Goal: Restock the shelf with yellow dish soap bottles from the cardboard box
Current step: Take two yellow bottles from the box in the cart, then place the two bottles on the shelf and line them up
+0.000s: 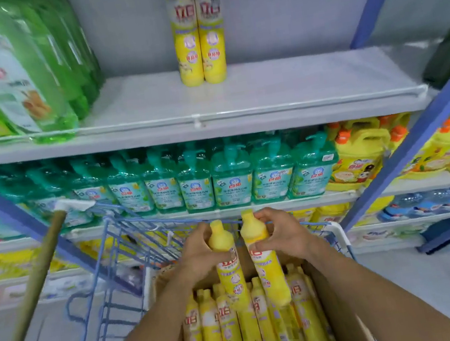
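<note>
My left hand (198, 251) grips a yellow dish soap bottle (230, 269) by its neck, lifted above the cardboard box (343, 308). My right hand (282, 233) grips a second yellow bottle (267, 266) the same way, right beside the first. Both bottles hang upright, caps up. Several more yellow bottles (244, 335) lie packed in the box, which sits in a blue wire cart (111, 276). On the grey shelf (292, 83) above, two yellow bottles (198, 36) stand side by side near the back.
Large green bottles (12, 80) fill the shelf's left end. Teal pump bottles (219, 180) line the level below, with yellow jugs (363, 157) to their right. Blue shelf posts (410, 158) frame the bay. A wooden broom handle (30, 289) leans at the left.
</note>
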`<state>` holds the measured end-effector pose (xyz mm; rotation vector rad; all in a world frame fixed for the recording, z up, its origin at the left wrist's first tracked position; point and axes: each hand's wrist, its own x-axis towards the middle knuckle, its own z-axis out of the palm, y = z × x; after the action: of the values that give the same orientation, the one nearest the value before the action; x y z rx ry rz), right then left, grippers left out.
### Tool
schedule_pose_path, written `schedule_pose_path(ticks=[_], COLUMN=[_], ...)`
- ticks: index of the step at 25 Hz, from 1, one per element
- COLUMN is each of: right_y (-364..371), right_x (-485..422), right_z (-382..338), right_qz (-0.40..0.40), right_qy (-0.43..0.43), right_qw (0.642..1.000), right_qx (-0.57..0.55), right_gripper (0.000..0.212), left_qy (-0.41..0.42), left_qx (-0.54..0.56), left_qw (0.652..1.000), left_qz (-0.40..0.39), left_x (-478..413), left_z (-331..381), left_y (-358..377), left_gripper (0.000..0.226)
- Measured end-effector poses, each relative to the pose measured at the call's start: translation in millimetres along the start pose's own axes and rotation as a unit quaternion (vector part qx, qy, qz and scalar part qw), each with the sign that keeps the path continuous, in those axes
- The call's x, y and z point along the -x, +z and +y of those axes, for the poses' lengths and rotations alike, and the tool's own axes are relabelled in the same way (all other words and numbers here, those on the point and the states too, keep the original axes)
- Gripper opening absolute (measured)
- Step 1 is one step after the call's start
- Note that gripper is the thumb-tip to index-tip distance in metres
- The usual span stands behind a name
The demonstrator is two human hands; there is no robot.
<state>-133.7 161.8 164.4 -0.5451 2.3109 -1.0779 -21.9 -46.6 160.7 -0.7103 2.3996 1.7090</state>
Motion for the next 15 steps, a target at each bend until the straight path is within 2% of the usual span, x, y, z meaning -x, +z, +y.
schedule_pose_path(ticks=[4, 8, 11, 15], right_y=[-55.0, -109.8, -141.3, -171.5], right_x=[0.3, 0.2, -6.5, -25.3], right_z=[-121.9, -222.9, -274.8, -312.2], right_qz=[0.067, 0.144, 0.183, 0.195], right_qy=[-0.109, -0.212, -0.259, -0.289], right_qw=[0.99, 0.963, 0.943, 0.929], right_qx=[-0.052, -0.087, -0.105, -0.128], right_gripper=[0.076, 0.069, 0.079, 0.071], left_qy=[0.151, 0.253, 0.32, 0.359], left_qx=[0.009, 0.034, 0.032, 0.024], left_qw=[0.987, 0.963, 0.94, 0.923], left_qz=[0.055, 0.091, 0.115, 0.134], left_x=[13.1, 28.3, 29.4, 14.5], left_z=[113.8, 219.0, 279.6, 327.4], left_y=[-82.2, -142.8, -173.9, -191.5], left_gripper=[0.058, 0.055, 0.053, 0.053])
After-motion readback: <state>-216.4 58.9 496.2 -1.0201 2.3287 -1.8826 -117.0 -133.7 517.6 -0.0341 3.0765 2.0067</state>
